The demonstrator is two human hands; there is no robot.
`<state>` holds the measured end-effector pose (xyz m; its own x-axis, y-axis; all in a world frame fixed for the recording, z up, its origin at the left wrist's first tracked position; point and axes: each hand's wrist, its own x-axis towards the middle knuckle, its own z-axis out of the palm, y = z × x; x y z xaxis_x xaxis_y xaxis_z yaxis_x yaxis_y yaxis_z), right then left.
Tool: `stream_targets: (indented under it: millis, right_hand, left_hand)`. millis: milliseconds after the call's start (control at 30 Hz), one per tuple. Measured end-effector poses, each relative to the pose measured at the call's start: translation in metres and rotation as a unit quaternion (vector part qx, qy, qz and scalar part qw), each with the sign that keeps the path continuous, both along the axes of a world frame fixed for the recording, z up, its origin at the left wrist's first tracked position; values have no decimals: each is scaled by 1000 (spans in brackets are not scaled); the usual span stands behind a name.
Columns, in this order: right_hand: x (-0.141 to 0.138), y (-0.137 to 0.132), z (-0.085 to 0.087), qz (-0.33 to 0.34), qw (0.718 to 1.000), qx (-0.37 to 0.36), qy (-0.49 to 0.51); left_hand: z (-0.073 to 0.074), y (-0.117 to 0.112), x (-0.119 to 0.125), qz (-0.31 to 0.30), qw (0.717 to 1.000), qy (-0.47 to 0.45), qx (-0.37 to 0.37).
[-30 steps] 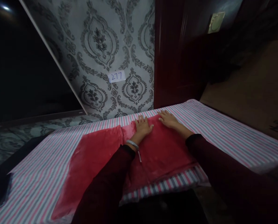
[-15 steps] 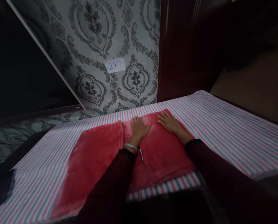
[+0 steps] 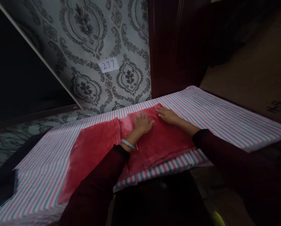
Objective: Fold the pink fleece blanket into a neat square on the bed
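A red velvety cloth (image 3: 93,150) lies spread on a table covered with a pink, grey and white striped sheet (image 3: 220,116). Its right part is folded over into a thicker panel (image 3: 164,141). My left hand (image 3: 142,123) rests flat on the far edge of that folded panel, fingers spread; a silver bangle (image 3: 127,144) is on its wrist. My right hand (image 3: 167,115) lies flat beside it, at the panel's far right corner, fingers stretched out. Both arms wear dark maroon sleeves.
A patterned grey wall with a paper label reading 277 (image 3: 108,65) stands behind the table. A dark red wooden door (image 3: 175,47) is to its right. A dark flat object (image 3: 3,188) lies at the table's left end. Brown floor (image 3: 249,72) shows on the right.
Both hands stay flat on the folded cloth and have shifted slightly. The camera view has drifted, so the scene sits a little more to the left and higher.
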<state>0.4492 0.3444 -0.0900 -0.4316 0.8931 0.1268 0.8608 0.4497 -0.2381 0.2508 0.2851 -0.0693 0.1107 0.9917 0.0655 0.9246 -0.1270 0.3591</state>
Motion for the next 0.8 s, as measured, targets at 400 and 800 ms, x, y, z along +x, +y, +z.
stream_targets:
  millis: [400, 800]
  right_hand:
    - [16, -47, -54, 6, 997, 73, -23]
    - [16, -45, -42, 7, 999, 37, -26]
  left_hand:
    - [-40, -35, 16, -106, 989, 101, 0]
    - [-7, -85, -20, -160, 984, 42, -61]
